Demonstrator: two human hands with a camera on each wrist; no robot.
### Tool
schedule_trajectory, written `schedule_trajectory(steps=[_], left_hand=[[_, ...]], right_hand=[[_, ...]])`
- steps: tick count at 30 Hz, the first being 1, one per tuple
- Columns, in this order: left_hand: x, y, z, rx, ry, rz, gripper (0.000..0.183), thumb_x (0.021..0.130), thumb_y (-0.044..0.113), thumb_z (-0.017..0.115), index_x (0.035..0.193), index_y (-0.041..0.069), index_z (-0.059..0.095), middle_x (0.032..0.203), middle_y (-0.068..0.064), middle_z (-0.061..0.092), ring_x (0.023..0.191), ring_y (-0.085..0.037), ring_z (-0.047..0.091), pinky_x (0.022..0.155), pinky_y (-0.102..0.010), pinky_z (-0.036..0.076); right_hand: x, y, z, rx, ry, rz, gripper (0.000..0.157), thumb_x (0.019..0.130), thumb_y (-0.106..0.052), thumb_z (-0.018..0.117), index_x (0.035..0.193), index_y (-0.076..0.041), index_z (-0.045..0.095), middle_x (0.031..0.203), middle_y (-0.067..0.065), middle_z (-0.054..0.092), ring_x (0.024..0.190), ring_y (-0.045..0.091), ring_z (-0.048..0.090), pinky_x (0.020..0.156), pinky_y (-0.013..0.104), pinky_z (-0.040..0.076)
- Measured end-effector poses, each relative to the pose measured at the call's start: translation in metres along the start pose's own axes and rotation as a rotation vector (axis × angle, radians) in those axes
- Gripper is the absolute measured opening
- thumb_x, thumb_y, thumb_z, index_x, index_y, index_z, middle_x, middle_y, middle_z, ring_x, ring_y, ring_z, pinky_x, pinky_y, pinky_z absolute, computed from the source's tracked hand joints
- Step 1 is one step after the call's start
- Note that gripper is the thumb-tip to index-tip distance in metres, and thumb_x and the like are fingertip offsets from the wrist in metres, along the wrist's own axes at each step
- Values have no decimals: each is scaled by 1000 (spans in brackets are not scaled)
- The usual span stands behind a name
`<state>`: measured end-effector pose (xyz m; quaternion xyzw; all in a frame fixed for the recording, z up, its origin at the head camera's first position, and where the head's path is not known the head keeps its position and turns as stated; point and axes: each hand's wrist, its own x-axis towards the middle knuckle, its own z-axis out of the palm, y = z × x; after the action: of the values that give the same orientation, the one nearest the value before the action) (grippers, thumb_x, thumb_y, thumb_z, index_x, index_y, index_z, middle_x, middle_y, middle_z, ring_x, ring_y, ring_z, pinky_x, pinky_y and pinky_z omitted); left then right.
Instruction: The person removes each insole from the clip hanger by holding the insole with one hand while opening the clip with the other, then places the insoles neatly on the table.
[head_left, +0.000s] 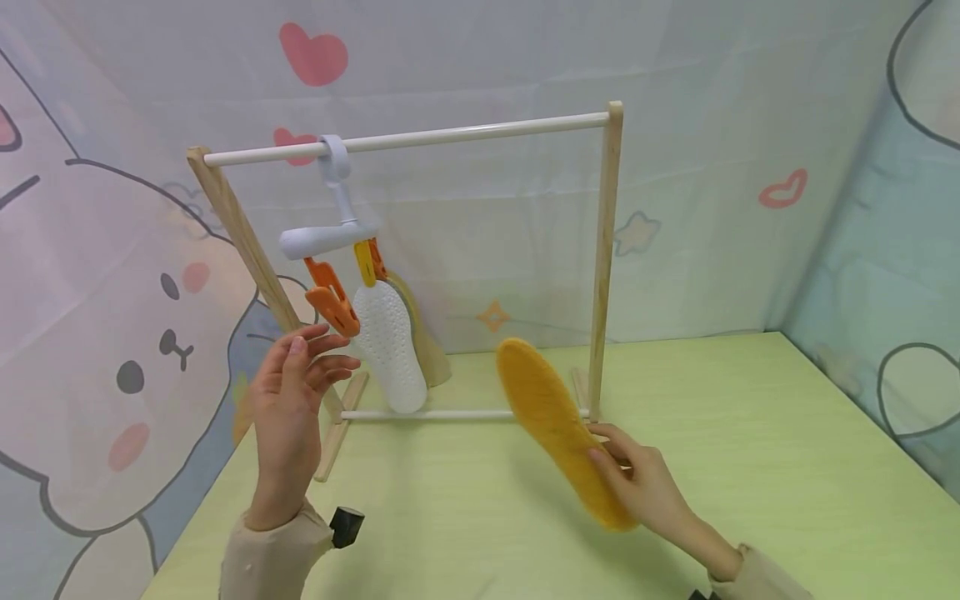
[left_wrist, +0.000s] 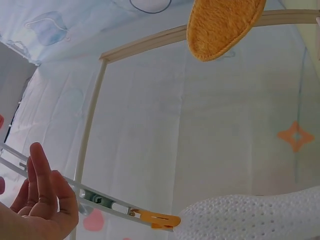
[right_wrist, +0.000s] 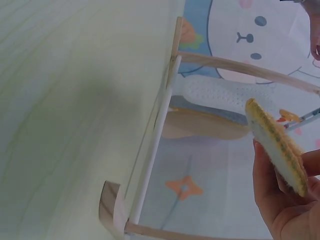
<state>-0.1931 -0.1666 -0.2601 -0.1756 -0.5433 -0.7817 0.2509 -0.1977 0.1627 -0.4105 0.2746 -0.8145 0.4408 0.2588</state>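
Note:
My right hand (head_left: pixel 641 483) pinches a fuzzy yellow-orange insole (head_left: pixel 551 417) by its lower part, thumb on one face and fingers behind. In the right wrist view the insole (right_wrist: pixel 275 145) is seen edge-on, with a pale underside. My left hand (head_left: pixel 296 383) is raised at the left, fingers loosely bent and holding nothing. Its fingertips are just below an orange clip (head_left: pixel 333 304) that hangs tilted from a white hanger (head_left: pixel 322 239); whether they touch is unclear. A yellow clip (head_left: pixel 365 262) beside it grips a perforated white insole (head_left: pixel 390 350). Behind that hangs a tan insole (head_left: pixel 427 342).
The hanger hooks over the white top bar (head_left: pixel 480 133) of a rack with wooden posts (head_left: pixel 606 267). A lower white rod (head_left: pixel 465 415) joins its wooden feet. The rack stands on a pale green table (head_left: pixel 450 517), before a printed cloth backdrop (head_left: pixel 712 100).

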Motion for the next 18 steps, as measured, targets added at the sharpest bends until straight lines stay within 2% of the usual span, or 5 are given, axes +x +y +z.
schedule_trajectory(steps=[5, 11, 18], left_hand=[[0, -5, 2, 30, 7, -37, 21, 93, 19, 46, 104, 3, 56, 89, -3, 67, 70, -15, 64, 68, -25, 51], [0, -16, 3, 24, -27, -73, 14, 93, 16, 45, 99, 8, 56, 87, -1, 67, 69, -14, 65, 68, -25, 51], [-2, -31, 0, 137, -68, -156, 18, 93, 15, 45, 104, 6, 55, 87, 4, 67, 71, -11, 65, 68, -23, 50]], right_hand=[[-5, 5, -10, -13, 6, 43, 29, 83, 6, 56, 111, -4, 55, 75, 8, 69, 65, -1, 62, 48, 13, 45], [-10, 12, -18, -32, 9, 75, 29, 84, 4, 55, 112, -5, 55, 75, 5, 68, 65, -1, 61, 49, 14, 47], [-18, 18, -31, -68, -4, 133, 24, 86, 2, 53, 110, -3, 55, 77, 6, 68, 66, -3, 60, 52, 16, 49]])
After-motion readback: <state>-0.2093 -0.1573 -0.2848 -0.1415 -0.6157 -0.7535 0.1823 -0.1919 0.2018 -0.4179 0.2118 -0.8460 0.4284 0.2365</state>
